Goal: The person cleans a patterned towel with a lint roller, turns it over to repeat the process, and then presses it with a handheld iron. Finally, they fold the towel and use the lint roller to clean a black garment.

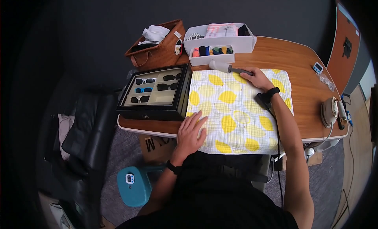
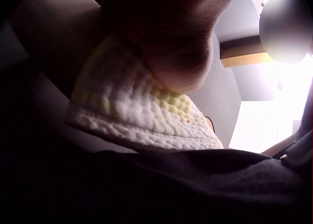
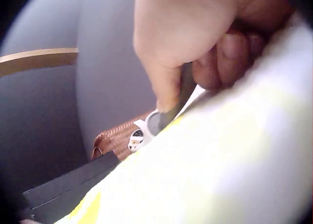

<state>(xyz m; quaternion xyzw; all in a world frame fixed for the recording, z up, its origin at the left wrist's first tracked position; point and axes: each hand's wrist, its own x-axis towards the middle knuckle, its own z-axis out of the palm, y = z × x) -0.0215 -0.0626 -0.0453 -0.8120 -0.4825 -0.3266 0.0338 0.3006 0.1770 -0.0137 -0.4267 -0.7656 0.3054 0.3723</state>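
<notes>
A white quilted cloth (image 1: 226,111) with yellow lemon prints lies spread over the front of the wooden table, its near edge hanging over the rim. My left hand (image 1: 191,133) rests on its near left corner, fingers stretched out. In the left wrist view the base of the hand (image 2: 181,53) lies over the cloth's hemmed edge. Near the far edge of the cloth, my right hand (image 1: 258,78) grips the grey handle of a lint roller (image 1: 220,66), whose white head points left. The right wrist view shows curled fingers (image 3: 230,57) around that handle, close over the cloth.
A black glasses case (image 1: 183,91) holding several sunglasses stands left of the cloth. Behind are a woven basket (image 1: 161,54), a white box (image 1: 248,44) and a smaller box (image 1: 212,60) of rolled fabric. A garment steamer (image 1: 328,113) sits right; a cable (image 1: 278,150) crosses the cloth.
</notes>
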